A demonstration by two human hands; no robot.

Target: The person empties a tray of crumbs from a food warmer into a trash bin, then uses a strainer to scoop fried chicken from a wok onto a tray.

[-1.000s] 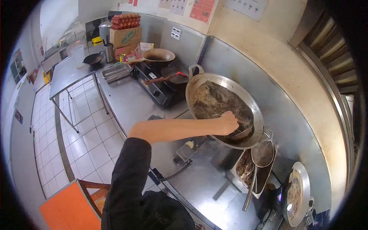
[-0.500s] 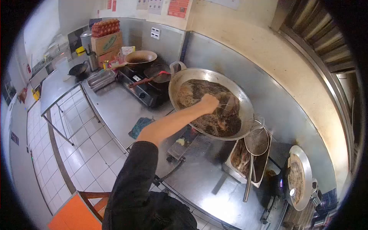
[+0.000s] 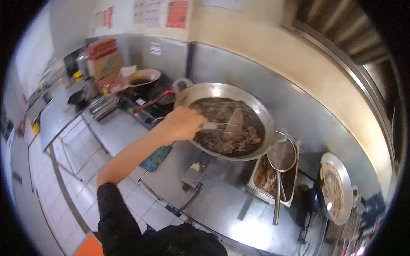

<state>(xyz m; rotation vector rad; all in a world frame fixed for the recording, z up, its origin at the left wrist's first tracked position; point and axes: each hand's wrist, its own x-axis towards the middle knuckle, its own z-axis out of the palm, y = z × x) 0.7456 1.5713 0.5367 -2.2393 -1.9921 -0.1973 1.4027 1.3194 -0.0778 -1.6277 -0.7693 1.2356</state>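
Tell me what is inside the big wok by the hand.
Dark, foamy liquid with brownish bits fills the wok, and the skimmer held by the left hand dips into it. Anything below the surface, and the wok's bottom, is covered.

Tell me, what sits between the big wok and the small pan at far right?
Between wok and pan, the head view shows a metal tray of browned food with a mesh skimmer resting over it.
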